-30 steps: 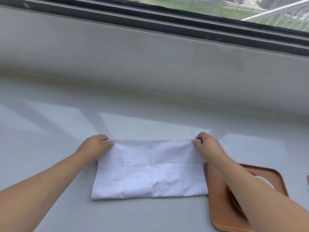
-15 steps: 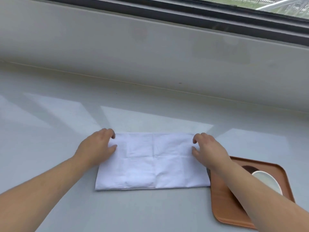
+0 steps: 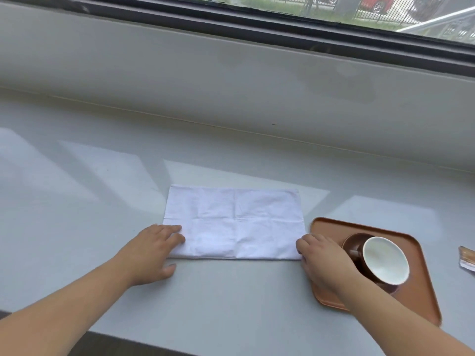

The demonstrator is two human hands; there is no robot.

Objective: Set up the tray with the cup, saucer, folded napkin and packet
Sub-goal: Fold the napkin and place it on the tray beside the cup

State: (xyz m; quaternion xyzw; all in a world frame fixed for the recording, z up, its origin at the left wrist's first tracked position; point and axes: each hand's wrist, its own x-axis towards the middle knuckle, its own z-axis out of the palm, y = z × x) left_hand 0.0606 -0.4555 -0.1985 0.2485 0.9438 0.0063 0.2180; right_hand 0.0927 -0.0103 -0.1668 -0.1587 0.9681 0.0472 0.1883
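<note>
A white napkin [image 3: 235, 223], folded into a wide rectangle, lies flat on the grey counter. My left hand [image 3: 151, 253] rests at its near left corner, fingers on the cloth. My right hand [image 3: 322, 259] is at its near right corner, fingers curled on the edge. To the right sits a brown tray [image 3: 421, 286] holding a brown cup with a white inside [image 3: 383, 262] on a brown saucer [image 3: 353, 242]. My right forearm hides part of the tray. A packet [image 3: 467, 259] lies at the right edge of the view.
The grey counter [image 3: 77, 201] runs along a low wall under a window [image 3: 334, 6]. Its near edge [image 3: 128, 337] shows at the bottom left.
Both hands slid from the napkin's far corners to its near corners. The napkin stayed folded and flat. The view rose, so the cup and the packet show.
</note>
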